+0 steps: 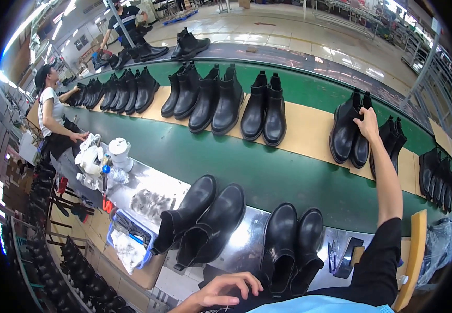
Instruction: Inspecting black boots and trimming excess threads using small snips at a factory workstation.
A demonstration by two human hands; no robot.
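Right hand: it reaches far out, and the thumb and bent fingers (pixel 368 124) are closed at the upper shafts of black boots (pixel 342 136); whether it grips one boot or both, I cannot tell.
Left hand: it is half open, the fingers (pixel 228 288) loosely curved, with nothing in it, just beside the shafts of the near boots (pixel 279 229).
Boots at the fingers: they stand side by side, toes toward the person, over the brown cardboard (pixel 309 131); I cannot tell if the soles bear full weight.
Good handling: in my judgement, the pinch should be firm but soft, so the shaft leather takes no crease, and the two toes should be kept even.
Neighbour boots: another pair (pixel 396 138) is close on the right, so the wrist needs care.
Metal table: on its surface (pixel 244 233) are the near boots, a second pair (pixel 213 224) and small tools (pixel 348 258).
Green surface: the cardboard lies along it (pixel 173 156), under a row of boots.
Farther left: a co-worker (pixel 53 107) stands beside it.
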